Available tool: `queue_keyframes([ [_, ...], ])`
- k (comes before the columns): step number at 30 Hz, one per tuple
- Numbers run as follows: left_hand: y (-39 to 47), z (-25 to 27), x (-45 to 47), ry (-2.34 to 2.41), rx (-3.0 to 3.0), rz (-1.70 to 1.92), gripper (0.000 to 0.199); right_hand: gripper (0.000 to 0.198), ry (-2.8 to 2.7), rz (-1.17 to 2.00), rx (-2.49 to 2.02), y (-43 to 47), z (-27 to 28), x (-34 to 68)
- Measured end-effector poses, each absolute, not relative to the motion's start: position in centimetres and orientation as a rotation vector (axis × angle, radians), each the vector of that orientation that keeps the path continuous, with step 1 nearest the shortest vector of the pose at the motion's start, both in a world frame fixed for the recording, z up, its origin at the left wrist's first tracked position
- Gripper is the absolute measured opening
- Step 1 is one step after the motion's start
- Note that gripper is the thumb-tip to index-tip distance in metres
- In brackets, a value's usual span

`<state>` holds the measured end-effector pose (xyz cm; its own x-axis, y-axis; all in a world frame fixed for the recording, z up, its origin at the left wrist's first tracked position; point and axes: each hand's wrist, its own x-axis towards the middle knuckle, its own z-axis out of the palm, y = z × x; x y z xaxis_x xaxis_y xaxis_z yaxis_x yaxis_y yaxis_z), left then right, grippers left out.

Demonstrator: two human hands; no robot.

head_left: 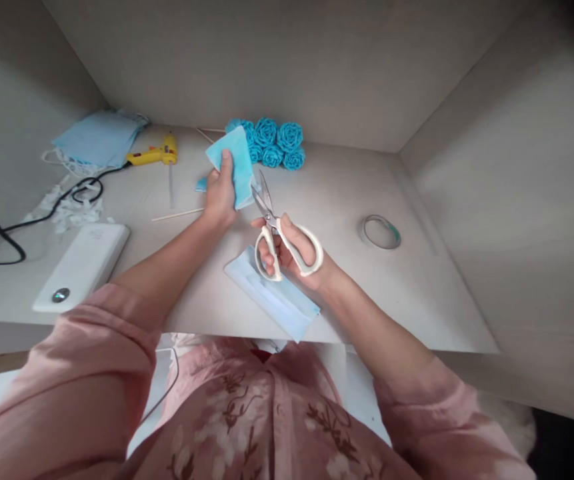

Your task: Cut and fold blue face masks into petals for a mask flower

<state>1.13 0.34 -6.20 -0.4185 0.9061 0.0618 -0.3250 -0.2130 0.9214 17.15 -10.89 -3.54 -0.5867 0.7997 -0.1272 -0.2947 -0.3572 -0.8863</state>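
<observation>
My left hand (221,190) is closed on a folded blue piece of face mask fabric (237,160), thumb lying flat across its front. In my right hand (294,250) is a pair of scissors (268,219) with cream handles, its blades apart and pointing up at the fabric's lower right edge. Whether the blades touch the fabric I cannot tell. Under the right hand a pale blue flattened face mask (271,297) lies on the table near the front edge. A small blue scrap (201,185) shows beside my left hand, and a thin wooden stick (177,215) pokes out below it.
Blue fabric roses (271,137) lie at the back. A yellow glue gun (154,155) sits left of them, beside stacked face masks (97,137). White scraps (74,210), a black cable (51,212) and a white power bank (84,263) occupy the left. A tape roll (381,232) lies right.
</observation>
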Motion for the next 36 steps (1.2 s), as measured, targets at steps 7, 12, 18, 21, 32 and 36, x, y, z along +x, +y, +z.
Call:
queue_keyframes([
  [7, 0.2, -6.4, 1.4, 1.173, 0.884, 1.755, 0.049, 0.054, -1.109, 1.985, -0.739, -10.9, -3.4, 17.1],
  [12, -0.4, -5.9, 1.9, 1.148, 0.851, 1.744, 0.047, 0.055, -1.087, 1.974, -0.716, -10.8, -3.4, 17.1],
  [18, -0.7, -5.6, 2.3, 1.154, 0.84, 1.778, 0.046, 0.052, -1.079, 1.985, -0.739, -10.9, -3.3, 17.1],
  [21, -0.7, -5.5, 2.3, 1.135, 0.822, 1.792, 0.042, 0.052, -1.077, 1.983, -0.75, -10.9, -3.2, 17.1],
  [32, -1.1, -5.3, 2.6, 1.124, 0.898, 1.784, 0.044, 0.053, -1.088, 1.973, -0.733, -10.9, -3.3, 17.1],
  [36, -1.0, -5.4, 2.5, 1.111, 0.903, 1.804, 0.046, 0.053, -1.072, 1.984, -0.752, -10.9, -3.4, 17.0],
])
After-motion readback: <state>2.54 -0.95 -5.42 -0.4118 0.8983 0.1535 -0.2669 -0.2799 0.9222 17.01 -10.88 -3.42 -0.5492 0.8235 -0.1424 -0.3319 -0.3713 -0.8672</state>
